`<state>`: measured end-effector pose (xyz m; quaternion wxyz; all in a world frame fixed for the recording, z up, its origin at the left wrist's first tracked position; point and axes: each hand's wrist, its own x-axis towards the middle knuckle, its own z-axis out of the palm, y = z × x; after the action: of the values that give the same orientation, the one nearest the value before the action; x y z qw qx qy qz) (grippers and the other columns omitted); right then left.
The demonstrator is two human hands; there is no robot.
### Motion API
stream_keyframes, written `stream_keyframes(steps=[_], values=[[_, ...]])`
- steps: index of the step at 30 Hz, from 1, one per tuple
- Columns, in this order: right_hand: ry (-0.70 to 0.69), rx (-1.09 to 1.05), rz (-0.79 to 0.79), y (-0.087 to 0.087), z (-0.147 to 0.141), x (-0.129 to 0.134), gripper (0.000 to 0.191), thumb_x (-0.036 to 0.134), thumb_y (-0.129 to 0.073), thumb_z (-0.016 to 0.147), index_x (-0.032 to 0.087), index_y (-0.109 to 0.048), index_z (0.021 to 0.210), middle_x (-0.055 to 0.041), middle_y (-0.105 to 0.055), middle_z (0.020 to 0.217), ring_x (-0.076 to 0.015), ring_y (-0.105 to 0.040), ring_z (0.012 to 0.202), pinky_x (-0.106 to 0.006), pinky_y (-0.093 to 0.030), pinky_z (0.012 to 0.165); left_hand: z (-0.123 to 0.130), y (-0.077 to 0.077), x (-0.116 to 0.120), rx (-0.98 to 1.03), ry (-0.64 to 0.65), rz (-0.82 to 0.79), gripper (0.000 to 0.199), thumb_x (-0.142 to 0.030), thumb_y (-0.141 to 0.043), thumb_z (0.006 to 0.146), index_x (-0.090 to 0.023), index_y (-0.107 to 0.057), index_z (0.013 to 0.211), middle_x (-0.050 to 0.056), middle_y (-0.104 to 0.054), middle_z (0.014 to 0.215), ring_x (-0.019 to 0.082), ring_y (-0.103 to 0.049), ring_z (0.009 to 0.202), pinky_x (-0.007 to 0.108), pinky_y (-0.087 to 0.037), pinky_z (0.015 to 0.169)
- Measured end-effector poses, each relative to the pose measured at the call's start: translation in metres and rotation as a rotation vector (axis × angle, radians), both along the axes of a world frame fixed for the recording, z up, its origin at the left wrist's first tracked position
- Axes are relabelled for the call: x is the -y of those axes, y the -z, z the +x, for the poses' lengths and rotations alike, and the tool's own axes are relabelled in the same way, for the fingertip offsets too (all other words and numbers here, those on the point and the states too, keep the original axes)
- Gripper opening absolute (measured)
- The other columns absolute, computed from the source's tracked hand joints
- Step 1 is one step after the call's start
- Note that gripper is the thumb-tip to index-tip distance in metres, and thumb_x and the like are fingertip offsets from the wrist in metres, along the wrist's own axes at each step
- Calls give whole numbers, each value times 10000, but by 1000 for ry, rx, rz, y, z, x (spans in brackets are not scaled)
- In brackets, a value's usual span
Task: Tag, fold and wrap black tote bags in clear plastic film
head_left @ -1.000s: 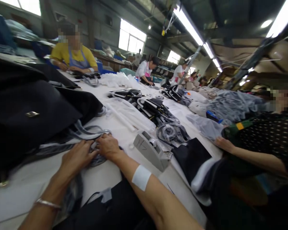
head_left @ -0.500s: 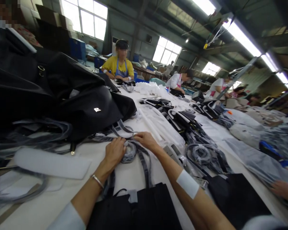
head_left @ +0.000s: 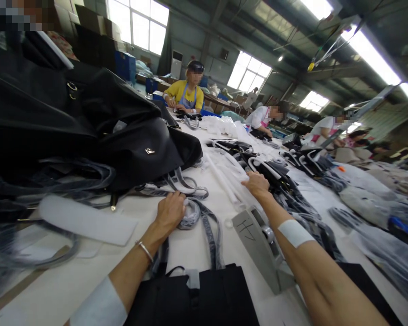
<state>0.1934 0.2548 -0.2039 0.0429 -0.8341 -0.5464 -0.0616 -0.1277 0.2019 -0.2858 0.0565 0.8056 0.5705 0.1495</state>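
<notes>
Head cam, wide, fwd & down; along work table (head_left: pixel 44 276)

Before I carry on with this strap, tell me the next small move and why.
Probably draw the grey strap straight from its coil: your left hand is on the coil, the strap runs down toward the black bag, and your right hand is away on the white plastic.

On table (head_left: pixel 30 285) | handbag (head_left: pixel 132 154) left | strap coil (head_left: pixel 190 215) centre | casing (head_left: pixel 255 244) right of coil | co-worker (head_left: pixel 187 93) behind, across table

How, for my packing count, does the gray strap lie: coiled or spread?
Partly coiled: the strap bunches by the left hand, its tail running toward the black bag.
</notes>
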Motion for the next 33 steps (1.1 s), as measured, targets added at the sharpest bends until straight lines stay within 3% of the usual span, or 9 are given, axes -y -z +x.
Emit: stream_keyframes(steps=[5, 8, 11, 14, 19, 26, 30, 33], values=[[67, -18, -59, 14, 19, 3, 142, 271, -660, 821, 184, -732, 906, -159, -707, 997, -302, -665, 984, -404, -494, 819, 0, 4, -1, 10, 2, 13, 224, -182, -543, 849, -200, -628, 1056, 55, -610, 1098, 252, -550, 1039, 353, -506, 817], [67, -60, 6, 13, 23, 3, 247, 330, -576, 878, 196, -716, 1031, -141, -703, 1051, -288, -656, 1010, -378, -493, 833, 0, 6, -2, 18, -1, 1, 236, -185, -537, 857, -198, -614, 1079, 65, -598, 1121, 251, -539, 1056, 352, -497, 829], [7, -105, 90, 7, 16, -1, 401, 292, -483, 919, 157, -595, 1279, -141, -658, 1196, -238, -616, 1095, -322, -461, 904, 0, 7, -1, 13, 8, -16, 246, -190, -528, 867, -201, -599, 1103, 69, -589, 1141, 252, -530, 1073, 353, -487, 847], [-125, -166, 89, 4, -3, -5, 424, 274, -514, 898, 134, -587, 1292, -128, -665, 1195, -201, -630, 1048, -279, -446, 908, -1, 6, -1, 5, 20, -22, 238, -193, -531, 872, -204, -598, 1101, 65, -589, 1143, 250, -526, 1085, 350, -480, 865], [-378, -259, -79, 20, -52, -8, 171, 265, -622, 819, 215, -759, 908, -23, -750, 882, -164, -674, 856, -222, -463, 769, -1, 3, 0, 13, 21, -19, 204, -179, -549, 864, -197, -611, 1058, 72, -599, 1115, 248, -543, 1060, 339, -490, 840], [-453, -211, -178, 48, -99, -31, 195, 192, -609, 793, 226, -768, 900, -39, -756, 931, -178, -673, 905, -226, -458, 785, -1, 3, 1, 42, 30, -3, 196, -163, -553, 855, -169, -612, 1041, 93, -601, 1109, 254, -547, 1044, 356, -507, 856], [-505, -188, -230, 40, -111, -32, 149, 173, -616, 772, 217, -758, 778, -47, -755, 846, -200, -688, 828, -261, -474, 752, -1, 3, 6, 57, 39, -10, 172, -172, -520, 875, -153, -611, 1020, 102, -603, 1092, 251, -561, 1011, 359, -533, 812], [-519, -143, -130, 25, -134, -25, 227, 265, -528, 865, 210, -744, 906, -142, -733, 1005, -292, -675, 917, -391, -470, 781, -1, 5, 8, 68, 53, -14, 168, -203, -507, 891, -149, -625, 998, 104, -616, 1058, 241, -585, 976, 346, -550, 777]])
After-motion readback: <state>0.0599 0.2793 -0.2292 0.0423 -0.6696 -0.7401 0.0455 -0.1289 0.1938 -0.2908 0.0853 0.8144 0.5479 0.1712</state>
